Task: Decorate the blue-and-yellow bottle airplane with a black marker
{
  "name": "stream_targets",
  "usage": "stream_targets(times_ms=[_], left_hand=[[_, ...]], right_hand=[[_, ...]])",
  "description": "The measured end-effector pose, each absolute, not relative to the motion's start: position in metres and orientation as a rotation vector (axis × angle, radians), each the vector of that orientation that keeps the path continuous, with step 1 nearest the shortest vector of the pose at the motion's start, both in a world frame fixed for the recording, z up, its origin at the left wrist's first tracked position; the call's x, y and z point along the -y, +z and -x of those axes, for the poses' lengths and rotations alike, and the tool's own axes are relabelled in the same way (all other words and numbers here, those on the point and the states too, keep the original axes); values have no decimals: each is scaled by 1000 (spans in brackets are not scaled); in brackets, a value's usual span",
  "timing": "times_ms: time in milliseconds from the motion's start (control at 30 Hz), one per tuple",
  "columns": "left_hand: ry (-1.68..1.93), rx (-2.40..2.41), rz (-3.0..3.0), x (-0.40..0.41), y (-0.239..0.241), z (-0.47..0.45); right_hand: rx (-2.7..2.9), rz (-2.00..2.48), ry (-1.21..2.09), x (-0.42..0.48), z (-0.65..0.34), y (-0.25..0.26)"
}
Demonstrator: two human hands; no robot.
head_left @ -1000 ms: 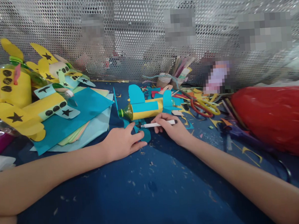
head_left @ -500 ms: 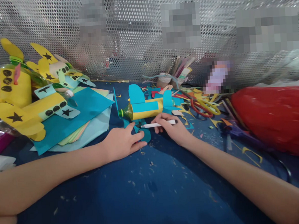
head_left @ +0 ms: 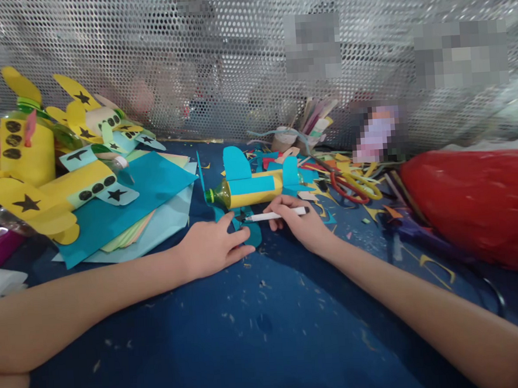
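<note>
A toy plane made from a plastic bottle lies on its side, wrapped in yellow and blue paper, its green neck pointing left. Its lower blue paper wing rests on the table. My left hand presses flat on this wing, fingers spread apart. My right hand grips a white marker with a black end. The marker's tip touches or nearly touches a dark mark on the wing, close to my left fingers; the mark's shape is partly hidden.
Yellow finished bottle planes and stacked coloured paper lie left on the blue table. Paper scraps, scissors and stick-filled cups are behind. A red bag lies right. A perforated metal panel stands at the back.
The marker and my right hand have shifted very slightly to the right. My left hand and the plane stay in place.
</note>
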State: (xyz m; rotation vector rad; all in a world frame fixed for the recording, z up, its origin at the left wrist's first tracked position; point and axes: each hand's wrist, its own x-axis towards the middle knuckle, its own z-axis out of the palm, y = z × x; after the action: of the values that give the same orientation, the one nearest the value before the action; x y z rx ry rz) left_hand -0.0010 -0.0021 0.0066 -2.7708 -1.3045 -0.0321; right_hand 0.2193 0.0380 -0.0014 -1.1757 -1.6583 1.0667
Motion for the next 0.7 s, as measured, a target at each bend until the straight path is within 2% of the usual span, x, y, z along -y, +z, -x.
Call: stream_targets(times_ms=[700], left_hand=[[-33, 1286, 2765, 2, 7, 1]], right_hand=[[1646, 1200, 1037, -39, -220, -2]])
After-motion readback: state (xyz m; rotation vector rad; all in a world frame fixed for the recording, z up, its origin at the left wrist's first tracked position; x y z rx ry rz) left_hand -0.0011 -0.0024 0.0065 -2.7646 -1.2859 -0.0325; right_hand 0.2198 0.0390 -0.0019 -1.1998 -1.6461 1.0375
